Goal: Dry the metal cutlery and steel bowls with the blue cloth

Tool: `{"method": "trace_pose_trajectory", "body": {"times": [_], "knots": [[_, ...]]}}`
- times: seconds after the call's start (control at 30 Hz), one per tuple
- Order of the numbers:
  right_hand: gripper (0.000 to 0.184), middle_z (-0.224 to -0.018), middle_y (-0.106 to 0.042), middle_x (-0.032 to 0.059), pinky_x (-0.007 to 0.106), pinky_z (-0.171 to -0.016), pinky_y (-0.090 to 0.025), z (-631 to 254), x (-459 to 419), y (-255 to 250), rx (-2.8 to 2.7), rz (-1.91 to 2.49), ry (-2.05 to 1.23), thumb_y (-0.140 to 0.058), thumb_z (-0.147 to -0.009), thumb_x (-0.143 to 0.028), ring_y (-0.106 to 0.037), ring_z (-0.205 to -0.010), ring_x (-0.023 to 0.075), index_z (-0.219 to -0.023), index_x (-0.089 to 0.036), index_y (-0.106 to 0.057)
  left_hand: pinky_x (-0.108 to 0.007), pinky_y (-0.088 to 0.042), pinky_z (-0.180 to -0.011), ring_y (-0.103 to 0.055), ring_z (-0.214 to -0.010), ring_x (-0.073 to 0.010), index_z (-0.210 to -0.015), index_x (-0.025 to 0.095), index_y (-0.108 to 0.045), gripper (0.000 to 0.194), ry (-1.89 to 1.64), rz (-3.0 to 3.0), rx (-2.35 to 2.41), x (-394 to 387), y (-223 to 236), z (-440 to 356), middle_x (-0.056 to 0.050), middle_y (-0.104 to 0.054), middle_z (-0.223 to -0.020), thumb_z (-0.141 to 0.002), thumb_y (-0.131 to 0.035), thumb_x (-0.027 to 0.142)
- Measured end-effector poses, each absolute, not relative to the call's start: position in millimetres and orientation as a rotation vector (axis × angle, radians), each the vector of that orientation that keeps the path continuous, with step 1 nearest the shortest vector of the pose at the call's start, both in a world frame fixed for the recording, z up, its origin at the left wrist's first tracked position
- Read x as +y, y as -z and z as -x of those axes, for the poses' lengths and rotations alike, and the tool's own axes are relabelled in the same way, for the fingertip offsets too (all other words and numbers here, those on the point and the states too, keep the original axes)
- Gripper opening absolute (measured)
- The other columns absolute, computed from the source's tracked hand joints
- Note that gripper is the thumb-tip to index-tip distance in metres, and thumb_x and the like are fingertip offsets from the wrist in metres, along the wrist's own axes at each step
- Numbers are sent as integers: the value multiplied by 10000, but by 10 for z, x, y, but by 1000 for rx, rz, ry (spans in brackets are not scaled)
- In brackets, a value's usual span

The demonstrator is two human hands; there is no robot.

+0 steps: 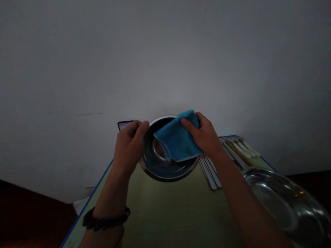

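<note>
A round stainless steel bowl [165,175] is held up over the table with its inside facing me. My left hand [130,143] is closed on the bowl's left rim, thumb along the edge. My right hand [204,132] grips a blue cloth [178,137] at the bowl's right rim, thumb on top of the fabric. The cloth drapes across the rim and covers the right part of the bowl's inside. Beneath the cloth, the right fingers are hidden.
The light green table [165,213] with blue edging stands against a grey wall [165,51]. Several metal utensils [210,174] lie right of the bowl, with white-handled cutlery [244,150] farther right. A large steel basin [274,203] sits at the right. A phone [124,124] shows behind my left hand.
</note>
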State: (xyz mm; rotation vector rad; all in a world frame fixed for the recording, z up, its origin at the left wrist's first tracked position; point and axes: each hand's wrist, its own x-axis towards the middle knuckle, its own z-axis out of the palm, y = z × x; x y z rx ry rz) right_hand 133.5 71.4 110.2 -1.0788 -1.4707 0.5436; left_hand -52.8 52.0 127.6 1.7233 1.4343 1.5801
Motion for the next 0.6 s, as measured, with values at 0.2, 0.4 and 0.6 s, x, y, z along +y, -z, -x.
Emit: {"method": "trace_pose_trajectory", "body": {"times": [0.2, 0.4, 0.6], "knots": [[309, -683, -532, -44, 245, -580, -371, -1320, 651, -1155, -1706, 1035, -547, -597, -706, -503, -490, -645, 105, -787, -208, -548, -177, -350, -435, -462, -499, -82, -672, 169, -558, 240, -1188, -2018, 1404, 483, -1361, 581, 39, -513, -549, -794, -518, 372], [256, -714, -554, -40, 241, -584, -371, -1281, 655, -1135, -1828, 1016, -550, -608, -712, -451, -500, -660, 105, -790, -210, -565, -197, -371, -466, -525, -536, -105, -745, 175, -623, 290, -886, -2294, 1343, 489, -1377, 596, 26, -575, -579, -820, -481, 417], [288, -697, -549, -43, 245, -593, -378, -1251, 636, -1142, -1702, 1014, -580, -601, -708, -484, -510, -660, 109, -792, -212, -555, -196, -413, -528, -562, -596, -108, -760, 188, -675, 186, -1295, -2195, 1354, 507, -1335, 584, 22, -643, -655, -784, -559, 331]]}}
